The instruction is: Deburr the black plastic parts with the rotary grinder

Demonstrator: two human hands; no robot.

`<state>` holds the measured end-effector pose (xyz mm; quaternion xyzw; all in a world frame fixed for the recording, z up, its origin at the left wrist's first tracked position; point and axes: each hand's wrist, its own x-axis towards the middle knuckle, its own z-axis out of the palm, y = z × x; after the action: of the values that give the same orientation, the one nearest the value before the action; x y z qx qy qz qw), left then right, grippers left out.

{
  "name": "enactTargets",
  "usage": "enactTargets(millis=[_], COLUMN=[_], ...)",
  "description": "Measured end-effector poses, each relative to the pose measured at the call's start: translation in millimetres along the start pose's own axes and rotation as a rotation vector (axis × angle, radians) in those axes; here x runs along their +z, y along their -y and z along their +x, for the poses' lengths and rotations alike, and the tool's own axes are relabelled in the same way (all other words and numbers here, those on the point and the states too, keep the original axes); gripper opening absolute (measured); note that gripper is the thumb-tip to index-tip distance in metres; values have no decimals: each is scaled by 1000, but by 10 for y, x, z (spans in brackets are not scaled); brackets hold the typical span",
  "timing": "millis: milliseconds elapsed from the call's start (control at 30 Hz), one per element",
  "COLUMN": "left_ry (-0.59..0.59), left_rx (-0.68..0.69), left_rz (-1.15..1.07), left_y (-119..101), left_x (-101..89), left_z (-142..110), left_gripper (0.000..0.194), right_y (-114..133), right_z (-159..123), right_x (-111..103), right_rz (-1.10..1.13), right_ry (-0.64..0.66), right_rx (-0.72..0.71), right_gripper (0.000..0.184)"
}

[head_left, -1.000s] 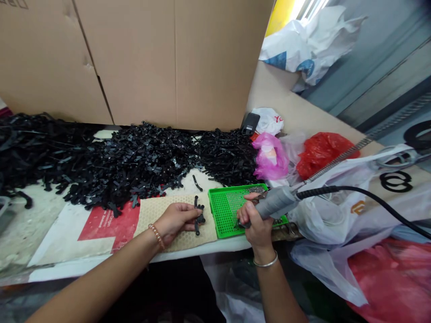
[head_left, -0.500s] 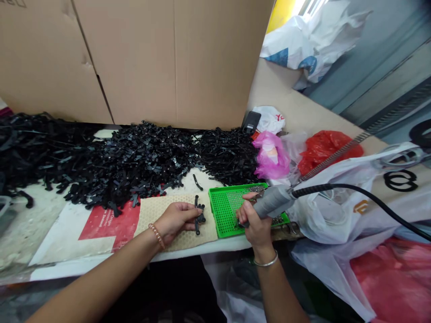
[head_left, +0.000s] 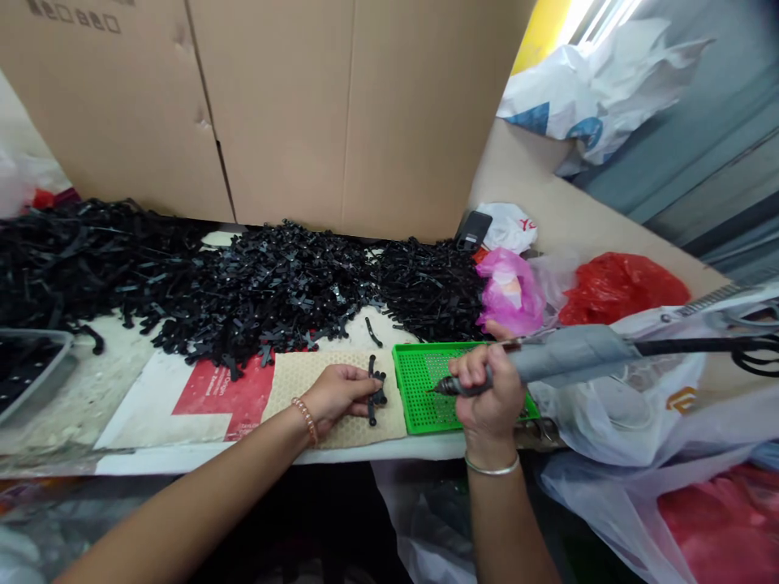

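Observation:
My left hand (head_left: 342, 397) pinches a small black plastic part (head_left: 373, 391), a curved strip with a short crosspiece, over the beige textured mat (head_left: 285, 381). In my right hand (head_left: 494, 389) is a grey electric screwdriver (head_left: 565, 354), lying nearly level with its bit pointing left above the green perforated tray (head_left: 419, 420). Small metal pieces lie in the tray, partly covered by my right hand. A single black curved strip (head_left: 372, 332) rests on the table behind the mat.
Long heaps of black plastic parts (head_left: 292, 284) stretch along the back, against a large cardboard box (head_left: 292, 105). A clear plastic container (head_left: 36, 373) stands at the left. Pink (head_left: 511, 292) and red bags (head_left: 621, 292) lie at the right, near the screwdriver's black cable (head_left: 687, 345).
The screwdriver has swung from tilted down to nearly level, its bit now showing left of my right hand. My left hand keeps its pinch on the black part. The whole view has shifted.

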<state>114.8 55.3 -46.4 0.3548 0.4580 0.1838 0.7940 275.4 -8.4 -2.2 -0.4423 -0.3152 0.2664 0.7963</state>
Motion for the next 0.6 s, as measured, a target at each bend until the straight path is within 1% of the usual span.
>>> enactTargets(millis=[67, 133, 233, 367, 500, 600], left_ry=[2, 1, -7, 7, 13, 19], left_rx=[16, 27, 23, 17, 23, 27], left_rz=[-4, -6, -13, -27, -25, -26], left_y=[4, 13, 30, 46, 60, 68], left_x=[1, -2, -7, -14, -24, -31], left_z=[-2, 2, 19, 45, 62, 70], left_gripper=[20, 20, 21, 22, 18, 20], right_y=[-45, -144, -299, -391, -406, -414], right_z=[51, 82, 99, 88, 71, 72], right_x=[194, 359, 509, 556, 551, 552], right_rz=[73, 103, 105, 135, 129, 133], right_ry=[29, 67, 102, 112, 98, 89], right_rx=[39, 85, 128, 151, 140, 136], right_gripper=[25, 25, 25, 23, 21, 21])
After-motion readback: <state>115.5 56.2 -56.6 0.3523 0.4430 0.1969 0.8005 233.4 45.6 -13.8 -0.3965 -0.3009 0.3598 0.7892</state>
